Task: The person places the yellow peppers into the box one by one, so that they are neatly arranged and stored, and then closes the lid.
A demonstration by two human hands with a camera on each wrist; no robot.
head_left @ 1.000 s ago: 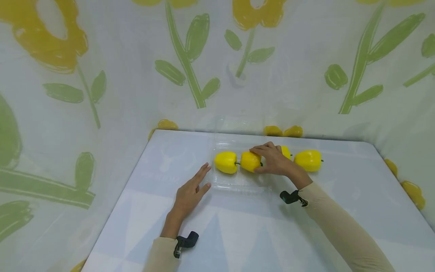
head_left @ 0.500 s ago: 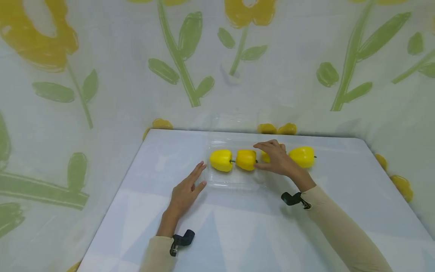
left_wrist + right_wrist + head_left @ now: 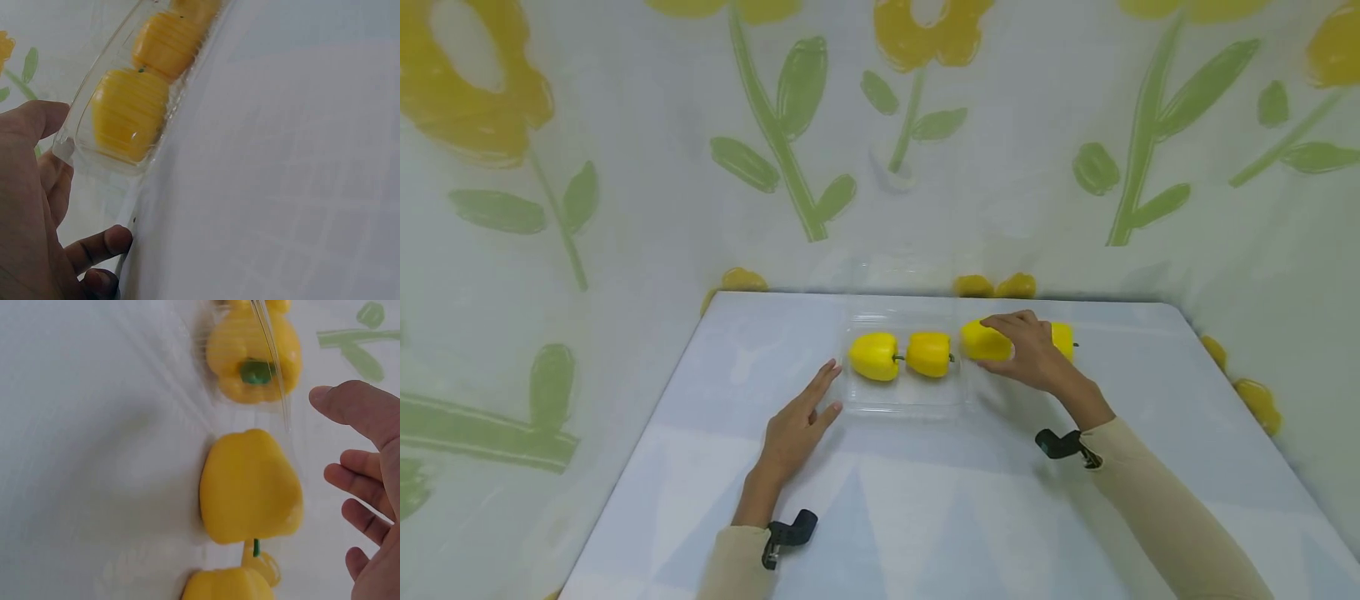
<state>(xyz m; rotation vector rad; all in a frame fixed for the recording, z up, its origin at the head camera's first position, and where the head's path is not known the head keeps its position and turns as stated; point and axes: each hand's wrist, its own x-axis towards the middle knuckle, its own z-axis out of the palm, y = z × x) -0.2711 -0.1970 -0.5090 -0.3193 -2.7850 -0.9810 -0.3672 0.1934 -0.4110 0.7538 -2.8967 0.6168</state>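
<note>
A clear plastic clamshell box [image 3: 902,400] lies on the table with its lid raised at the back. Inside it sit two yellow bell peppers, one on the left [image 3: 872,357] and one on the right [image 3: 928,354], stems to the right. My left hand [image 3: 792,435] is at the box's left edge, fingers extended, fingertips right at the rim in the left wrist view. To the right of the box lies a third yellow bell pepper [image 3: 981,340]. Around its near end my right hand [image 3: 1036,354] is spread, with a gap to the pepper in the right wrist view.
A fourth yellow bell pepper [image 3: 1063,339] lies further right, partly hidden by the right hand. The white and pale blue table [image 3: 910,508] ends at the back against a flower-print sheet [image 3: 1000,192].
My right hand has released the second pepper inside the box and moved right to the third pepper. My left hand stays by the box's left edge. The head view has shifted slightly.
</note>
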